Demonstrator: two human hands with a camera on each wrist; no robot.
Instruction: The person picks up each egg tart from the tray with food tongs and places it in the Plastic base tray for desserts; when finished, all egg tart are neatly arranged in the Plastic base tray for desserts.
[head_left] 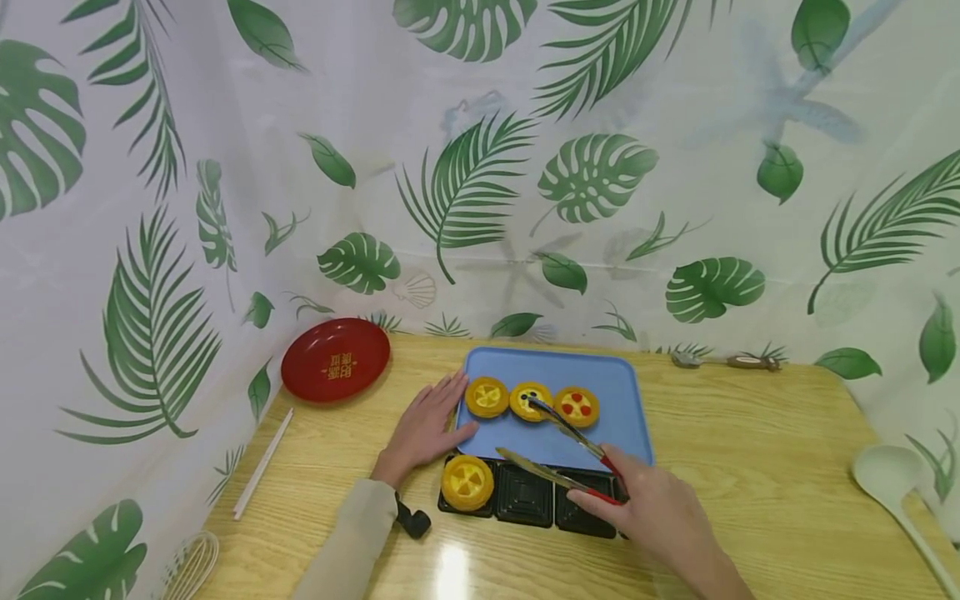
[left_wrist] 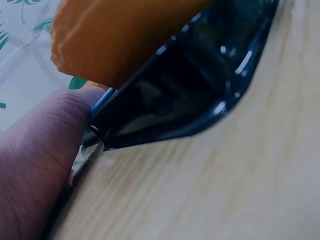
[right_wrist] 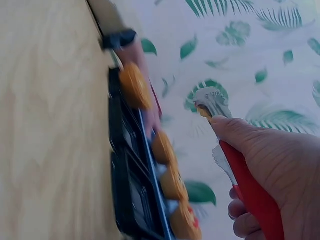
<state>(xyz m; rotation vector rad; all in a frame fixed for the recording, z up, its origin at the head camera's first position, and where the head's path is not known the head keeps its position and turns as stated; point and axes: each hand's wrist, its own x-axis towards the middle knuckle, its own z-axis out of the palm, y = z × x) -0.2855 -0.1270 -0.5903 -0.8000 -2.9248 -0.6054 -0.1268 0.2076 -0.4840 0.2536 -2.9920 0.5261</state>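
My right hand (head_left: 652,508) grips red-handled metal tongs (head_left: 566,454), also seen close up as tongs (right_wrist: 240,170) in the right wrist view. The tongs stand spread, one tip over the middle tart (head_left: 531,401) on the blue tray (head_left: 615,417). Two other tarts (head_left: 487,397) (head_left: 576,406) flank it. My left hand (head_left: 423,425) lies flat against the tray's left edge, thumb (left_wrist: 45,150) at the rim. A black moulded tart tray (head_left: 536,500) sits in front, holding one yellow tart (head_left: 467,482) in its left cup.
A red plate (head_left: 335,360) lies at the back left, a white stick (head_left: 261,462) and a whisk (head_left: 187,567) along the left edge. A utensil (head_left: 723,361) rests at the back right, a pale ladle (head_left: 896,492) at the far right. Leaf-print curtain surrounds the wooden table (head_left: 750,467).
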